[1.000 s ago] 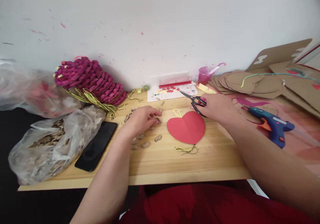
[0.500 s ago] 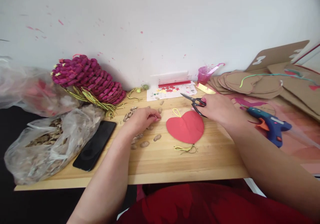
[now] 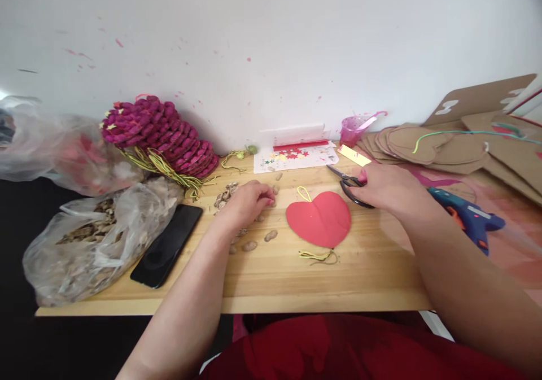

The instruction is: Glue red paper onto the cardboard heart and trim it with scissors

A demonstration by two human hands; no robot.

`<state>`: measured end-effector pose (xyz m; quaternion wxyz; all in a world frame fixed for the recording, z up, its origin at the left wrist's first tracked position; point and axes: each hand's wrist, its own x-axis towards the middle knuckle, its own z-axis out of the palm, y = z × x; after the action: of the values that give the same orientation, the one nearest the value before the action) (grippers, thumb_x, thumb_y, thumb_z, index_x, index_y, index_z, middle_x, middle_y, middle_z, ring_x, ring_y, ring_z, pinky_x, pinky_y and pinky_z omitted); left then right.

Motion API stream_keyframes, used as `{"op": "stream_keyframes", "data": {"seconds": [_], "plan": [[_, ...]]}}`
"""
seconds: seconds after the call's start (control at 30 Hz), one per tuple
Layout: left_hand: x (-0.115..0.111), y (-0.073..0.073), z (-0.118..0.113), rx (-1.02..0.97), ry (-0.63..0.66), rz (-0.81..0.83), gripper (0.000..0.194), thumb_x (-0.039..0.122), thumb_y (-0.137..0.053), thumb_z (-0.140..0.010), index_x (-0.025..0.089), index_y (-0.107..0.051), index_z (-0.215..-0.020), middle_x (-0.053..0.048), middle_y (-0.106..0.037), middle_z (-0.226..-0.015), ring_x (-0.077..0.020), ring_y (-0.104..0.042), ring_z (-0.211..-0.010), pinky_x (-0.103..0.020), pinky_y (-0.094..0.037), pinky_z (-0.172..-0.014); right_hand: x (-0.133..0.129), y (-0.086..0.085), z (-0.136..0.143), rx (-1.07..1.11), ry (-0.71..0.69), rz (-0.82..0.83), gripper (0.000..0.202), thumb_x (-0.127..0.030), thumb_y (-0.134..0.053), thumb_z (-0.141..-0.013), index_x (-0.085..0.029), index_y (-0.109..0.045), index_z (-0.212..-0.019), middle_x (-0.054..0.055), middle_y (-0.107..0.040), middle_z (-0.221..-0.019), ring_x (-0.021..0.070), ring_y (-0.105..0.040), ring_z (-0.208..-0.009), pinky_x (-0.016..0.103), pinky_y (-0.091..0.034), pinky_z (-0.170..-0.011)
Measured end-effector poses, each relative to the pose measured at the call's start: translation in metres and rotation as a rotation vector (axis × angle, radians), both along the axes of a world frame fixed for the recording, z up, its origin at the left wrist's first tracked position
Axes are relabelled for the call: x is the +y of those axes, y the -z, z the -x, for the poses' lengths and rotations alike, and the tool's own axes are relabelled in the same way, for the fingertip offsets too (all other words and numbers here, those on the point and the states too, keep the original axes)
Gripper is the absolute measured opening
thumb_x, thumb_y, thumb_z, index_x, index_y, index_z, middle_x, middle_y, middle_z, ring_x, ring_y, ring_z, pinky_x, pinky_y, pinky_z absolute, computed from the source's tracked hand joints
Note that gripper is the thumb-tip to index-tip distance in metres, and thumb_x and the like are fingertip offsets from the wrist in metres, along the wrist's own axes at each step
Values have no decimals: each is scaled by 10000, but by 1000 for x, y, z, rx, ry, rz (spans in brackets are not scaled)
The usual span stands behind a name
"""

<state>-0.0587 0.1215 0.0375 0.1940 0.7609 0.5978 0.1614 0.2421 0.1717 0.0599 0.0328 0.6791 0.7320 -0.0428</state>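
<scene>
A red heart (image 3: 319, 221) with a yellow loop at its top and a yellow-green tassel (image 3: 317, 256) below lies on the wooden table. To its right, my right hand (image 3: 381, 185) has its fingers on the handles of black scissors (image 3: 348, 183), whose blades point to the upper left. My left hand (image 3: 253, 200) is over the scattered peanuts, left of the heart, with fingers curled together; what they hold, if anything, is hidden. Two peanuts (image 3: 249, 245) lie just below it, near the heart.
A black phone (image 3: 167, 247) and a plastic bag of peanuts (image 3: 99, 239) are at the left, below magenta heart stacks (image 3: 165, 134). Star cutouts (image 3: 292, 154) and a pink cup (image 3: 350, 131) stand at the back. Cardboard hearts (image 3: 440, 145) and a blue glue gun (image 3: 472, 216) are right.
My right hand and the scissors have shifted right, away from the heart. My left hand stays over the peanuts. The whole view has moved slightly.
</scene>
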Motion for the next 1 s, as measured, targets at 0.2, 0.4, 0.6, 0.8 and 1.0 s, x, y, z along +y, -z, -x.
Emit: {"op": "stream_keyframes", "data": {"seconds": [0.2, 0.4, 0.6, 0.8, 1.0], "plan": [[2, 0, 5, 20, -69, -81, 221, 173, -537, -889, 205, -748, -945, -56, -739, -967, -210, -671, -906, -325, -489, -852, -5, -4, -1, 41, -2, -25, 292, -486, -624, -778, -208, -650, -861, 116, -703, -838, 272, -619, -732, 339, -344, -557], [1, -4, 5, 0, -104, -53, 171, 153, -600, -835, 218, -752, -876, -31, -759, -873, -200, -675, -804, -316, -492, -783, -7, -5, 2, 45, -17, -116, 249, -443, -613, -826, -216, -654, -919, 120, -721, -882, 309, -645, -805, 353, -329, -565], [0, -1, 0, -21, -77, -13, 155, 111, -628, -800, 218, -741, -787, -14, -752, -848, -178, -671, -779, -290, -485, -754, -16, -2, 16, 348, -198, -171, 178, -373, -624, -841, -235, -692, -930, 48, -748, -879, 236, -671, -807, 328, -427, -663], [1, 6, 2, -22, -40, -39, 156, 124, -618, -806, 220, -739, -790, -17, -742, -864, -168, -663, -775, -283, -479, -763, -29, 15, 39, 386, -460, -139, 401, -539, -763, -741, -209, -671, -949, 87, -706, -980, 275, -624, -940, 373, -455, -805], [0, 6, 3, -11, -37, -35, 165, 138, -599, -806, 226, -738, -800, -18, -741, -875, -175, -665, -793, -284, -479, -753, -19, 27, 37, 345, -387, -326, 132, -294, -571, -922, -194, -643, -876, 97, -697, -921, 262, -597, -922, 364, -416, -824]]}}
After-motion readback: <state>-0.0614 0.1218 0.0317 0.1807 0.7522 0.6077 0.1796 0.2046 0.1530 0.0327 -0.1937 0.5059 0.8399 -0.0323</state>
